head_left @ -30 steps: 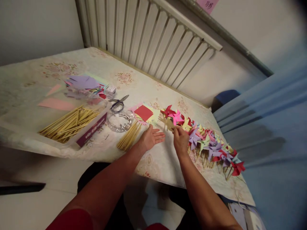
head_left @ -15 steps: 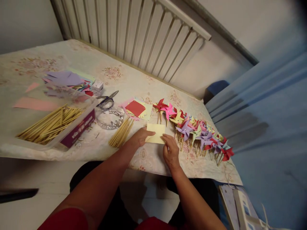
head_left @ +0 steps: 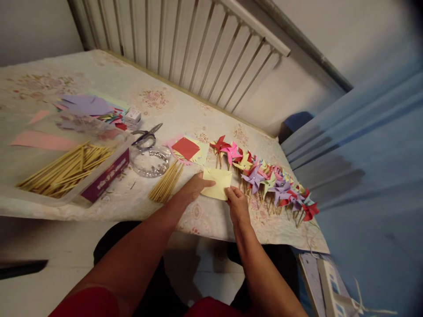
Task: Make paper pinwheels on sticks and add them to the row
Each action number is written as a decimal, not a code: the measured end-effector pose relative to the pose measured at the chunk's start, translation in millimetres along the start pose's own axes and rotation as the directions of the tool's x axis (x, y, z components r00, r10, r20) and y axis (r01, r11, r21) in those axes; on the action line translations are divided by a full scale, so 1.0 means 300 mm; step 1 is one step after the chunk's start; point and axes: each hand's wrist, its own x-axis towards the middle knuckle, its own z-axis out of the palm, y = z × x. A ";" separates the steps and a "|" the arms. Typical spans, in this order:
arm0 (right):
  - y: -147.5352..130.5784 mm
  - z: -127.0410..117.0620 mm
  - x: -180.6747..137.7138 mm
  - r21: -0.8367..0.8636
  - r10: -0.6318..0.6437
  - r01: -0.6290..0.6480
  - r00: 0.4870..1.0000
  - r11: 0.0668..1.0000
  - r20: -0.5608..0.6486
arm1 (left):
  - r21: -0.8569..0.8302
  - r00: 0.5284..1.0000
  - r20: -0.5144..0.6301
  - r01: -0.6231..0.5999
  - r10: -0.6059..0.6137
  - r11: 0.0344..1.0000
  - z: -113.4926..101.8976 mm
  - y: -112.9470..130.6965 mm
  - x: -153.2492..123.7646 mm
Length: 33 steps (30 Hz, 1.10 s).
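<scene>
My right hand [head_left: 238, 201] pinches the near right corner of a pale yellow paper square [head_left: 218, 181], with the fingers curled in close. My left hand [head_left: 194, 187] pinches its left side. The thumb lies flat on top, and I can't see the fingers under it. So the paper sits right between my two hands, over the near part of the table [head_left: 211, 222]. Thin lines run in from its corners, and I think they are cuts. I should hold it softly, since a cut corner could rip if I tug. My left thumb should press only a little, or it may make a crease.

Just to the left is a bundle of thin sticks [head_left: 165, 182]. To the right is a crowd of paper pinwheels [head_left: 254, 178], so I should not swing the square that way, or it might bump them. A bit farther, to the left, is a clear round dish [head_left: 134, 166] of tiny shiny bits. Past my hands lies a red paper square [head_left: 185, 148], and farther left are the scissors [head_left: 145, 138].
</scene>
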 end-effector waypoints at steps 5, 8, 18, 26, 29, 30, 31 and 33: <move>0.019 0.011 0.003 -0.019 0.016 -0.016 1.000 1.000 0.022 | 0.011 0.999 0.043 0.012 -0.013 1.000 0.007 0.005 -0.008; 0.033 0.013 0.011 -0.050 -0.009 0.010 1.000 0.999 0.017 | 0.025 0.995 0.092 0.038 -0.040 0.999 0.009 0.005 -0.010; 0.036 0.030 0.007 -0.054 -0.033 0.034 0.999 0.998 0.009 | 0.153 0.996 0.068 0.047 -0.058 0.987 0.015 0.020 -0.023; 0.031 0.040 -0.004 -0.046 -0.020 0.020 1.000 0.999 0.010 | 0.136 0.998 0.039 0.037 -0.043 0.990 0.005 -0.002 -0.003; 0.029 0.042 -0.007 -0.064 0.002 -0.002 1.000 0.998 -0.005 | 0.126 0.999 0.024 0.036 -0.039 0.991 0.005 -0.001 -0.003; 0.029 0.042 -0.006 -0.069 0.007 -0.008 1.000 0.998 -0.008 | 0.125 0.999 0.017 0.034 -0.037 0.992 0.004 0.000 -0.003; 0.028 0.042 -0.006 -0.070 0.014 -0.014 1.000 0.997 -0.008 | 0.124 0.999 0.006 0.034 -0.035 0.992 0.004 0.000 -0.003; 0.027 0.039 -0.005 -0.065 0.030 -0.030 1.000 0.997 -0.007 | 0.122 0.999 -0.020 0.046 -0.044 0.991 0.001 0.002 -0.001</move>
